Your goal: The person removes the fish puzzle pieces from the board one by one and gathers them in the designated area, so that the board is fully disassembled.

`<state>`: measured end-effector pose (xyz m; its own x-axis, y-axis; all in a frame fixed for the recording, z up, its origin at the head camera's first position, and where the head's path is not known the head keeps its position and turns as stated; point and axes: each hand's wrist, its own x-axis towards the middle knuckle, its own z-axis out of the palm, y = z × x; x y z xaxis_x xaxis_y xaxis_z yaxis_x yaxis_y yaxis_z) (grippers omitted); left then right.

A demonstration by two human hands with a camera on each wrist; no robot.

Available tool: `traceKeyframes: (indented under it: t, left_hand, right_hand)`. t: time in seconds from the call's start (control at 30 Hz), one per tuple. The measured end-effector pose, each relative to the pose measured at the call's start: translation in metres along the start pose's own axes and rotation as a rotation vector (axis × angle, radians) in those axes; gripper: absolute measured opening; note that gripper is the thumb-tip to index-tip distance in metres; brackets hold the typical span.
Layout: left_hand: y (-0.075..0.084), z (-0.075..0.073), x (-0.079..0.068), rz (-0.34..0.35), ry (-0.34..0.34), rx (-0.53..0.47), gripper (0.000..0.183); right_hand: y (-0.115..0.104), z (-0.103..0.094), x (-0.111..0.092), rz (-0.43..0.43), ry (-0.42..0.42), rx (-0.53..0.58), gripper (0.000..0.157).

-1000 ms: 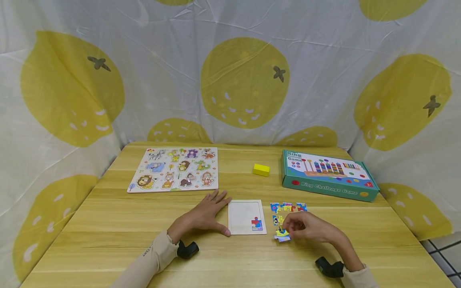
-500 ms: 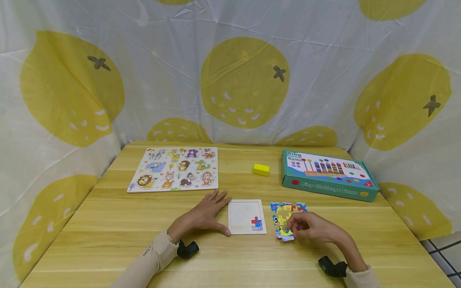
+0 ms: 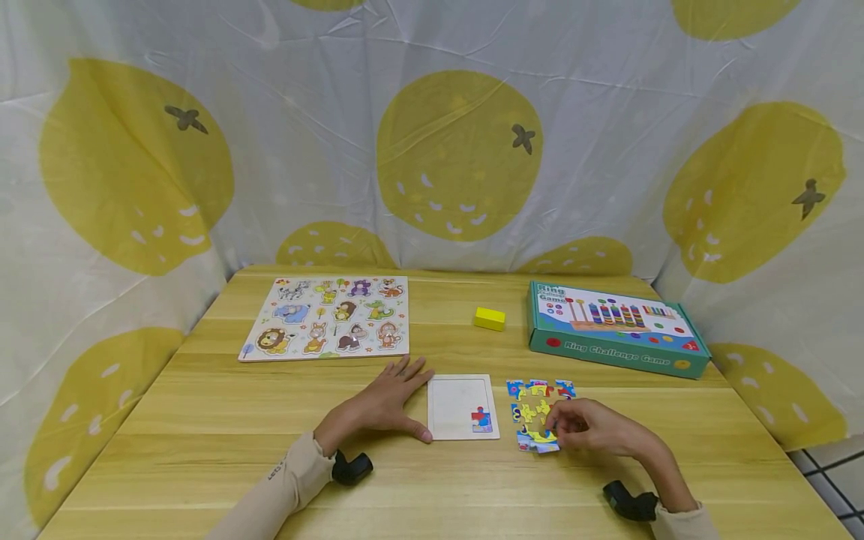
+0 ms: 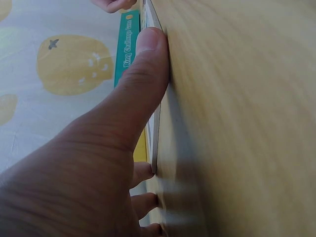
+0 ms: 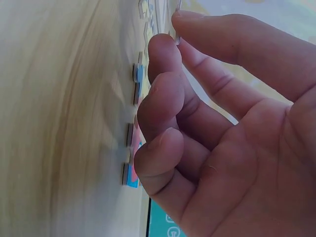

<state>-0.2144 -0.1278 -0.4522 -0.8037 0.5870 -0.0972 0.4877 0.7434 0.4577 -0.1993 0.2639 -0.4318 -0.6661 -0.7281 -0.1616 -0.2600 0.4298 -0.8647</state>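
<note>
A white puzzle tray (image 3: 455, 397) lies flat in the middle of the table, with one red-and-blue jigsaw piece (image 3: 481, 422) in its lower right corner. My left hand (image 3: 378, 405) rests on the table at the tray's left side, fingers spread; its thumb (image 4: 148, 54) touches the tray's edge in the left wrist view. Right of the tray lie several loose jigsaw pieces (image 3: 529, 411) in rough rows. Above their bottom row, my right hand (image 3: 594, 429) pinches a jigsaw piece (image 5: 178, 29) between thumb and index finger, seen edge-on in the right wrist view. The hand partly hides the right-hand pieces.
An animal puzzle board (image 3: 331, 319) lies at the back left. A yellow block (image 3: 490, 319) stands behind the tray. At the back right is a green Ring Challenge Game box (image 3: 617, 330). A lemon-patterned curtain (image 3: 459, 150) hangs around the table.
My right hand has moved a little to the right, carrying the pinched piece along over the bottom row. The left hand and the tray have stayed put.
</note>
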Motion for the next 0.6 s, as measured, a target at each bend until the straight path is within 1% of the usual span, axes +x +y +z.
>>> traceKeyframes:
  t: [0.1, 0.33, 0.6]
  left_hand:
    - [0.000, 0.000, 0.000, 0.001, 0.002, -0.002, 0.108]
    - [0.001, -0.001, 0.000, 0.004, 0.001, -0.002, 0.107]
    - [0.002, -0.001, 0.000, 0.006, 0.002, -0.007, 0.107]
  right_hand:
    - [0.001, -0.001, -0.002, 0.002, 0.000, 0.000, 0.014]
    - [0.003, -0.004, -0.007, -0.031, 0.016, -0.030, 0.014]
    - [0.006, -0.005, -0.012, -0.029, 0.036, -0.049, 0.014]
